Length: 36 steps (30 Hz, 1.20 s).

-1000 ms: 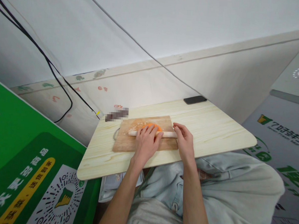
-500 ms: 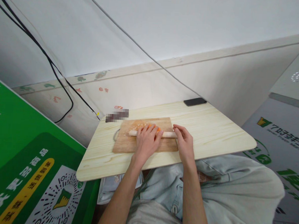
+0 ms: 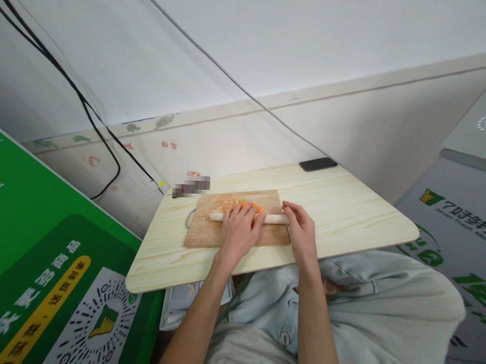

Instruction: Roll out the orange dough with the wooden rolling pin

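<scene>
A pale wooden rolling pin [image 3: 276,220] lies across a wooden cutting board [image 3: 207,237]. My left hand [image 3: 243,225] is on top of the pin, palm over its middle, with fingers curved over it towards a soft-looking orange piece [image 3: 258,208]. The fingers cover much of that piece, and its kind cannot be made out. Pale crumbs [image 3: 221,205] are scattered on the board to the left of it. At the pin's right end, the fingers of my right hand [image 3: 301,228] are closed around it.
The board rests on a light wood-grain table [image 3: 347,214] against the wall. At the table's back right lies a black phone [image 3: 318,164]; a blurred-out dark object [image 3: 191,187] is at the back left. Cables [image 3: 103,123] hang by the wall. A green panel [image 3: 41,220] stands at left.
More of the orange piece shows beyond my left fingers than before. Both hands stay on the rolling pin, almost in the same place.
</scene>
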Each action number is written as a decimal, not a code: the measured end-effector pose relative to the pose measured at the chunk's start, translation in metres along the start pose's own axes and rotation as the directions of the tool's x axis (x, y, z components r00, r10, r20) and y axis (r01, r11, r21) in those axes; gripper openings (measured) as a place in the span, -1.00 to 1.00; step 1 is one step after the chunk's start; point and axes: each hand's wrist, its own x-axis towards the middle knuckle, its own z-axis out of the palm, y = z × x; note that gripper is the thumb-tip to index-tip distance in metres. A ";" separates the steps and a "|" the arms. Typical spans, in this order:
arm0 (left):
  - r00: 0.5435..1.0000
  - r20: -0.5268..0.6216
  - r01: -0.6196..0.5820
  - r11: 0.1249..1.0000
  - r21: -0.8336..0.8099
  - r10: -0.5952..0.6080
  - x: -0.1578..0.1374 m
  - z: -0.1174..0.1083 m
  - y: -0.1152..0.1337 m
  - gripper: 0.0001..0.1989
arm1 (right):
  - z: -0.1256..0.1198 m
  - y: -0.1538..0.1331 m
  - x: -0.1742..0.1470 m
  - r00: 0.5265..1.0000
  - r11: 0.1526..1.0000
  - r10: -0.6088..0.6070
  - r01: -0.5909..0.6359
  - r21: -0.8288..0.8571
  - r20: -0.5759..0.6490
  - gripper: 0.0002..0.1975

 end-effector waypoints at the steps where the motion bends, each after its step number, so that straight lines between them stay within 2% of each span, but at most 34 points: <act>1: 1.000 0.004 -0.003 1.000 0.005 0.003 0.003 0.000 0.000 -0.62 | 0.000 0.000 0.000 1.000 1.000 -0.001 0.001 -0.001 -0.001 -0.66; 9: 1.000 0.026 0.004 0.999 0.048 -0.006 0.015 0.001 0.000 -0.57 | 0.000 0.002 0.000 1.000 1.000 -0.006 0.006 -0.011 0.000 -0.65; 15: 1.000 -0.028 0.002 1.000 0.012 -0.002 0.002 0.002 0.001 -0.61 | -0.001 0.002 0.000 1.000 1.000 -0.003 0.003 -0.016 0.007 -0.65; 23: 1.000 -0.028 -0.004 1.000 -0.021 0.004 -0.013 0.000 0.001 -0.62 | 0.000 0.001 0.000 1.000 1.000 0.008 -0.008 0.005 0.000 -0.68; 36: 1.000 0.010 0.012 1.000 0.025 -0.013 0.011 0.002 -0.001 -0.62 | 0.000 0.004 0.002 1.000 1.000 -0.003 0.003 -0.014 -0.003 -0.65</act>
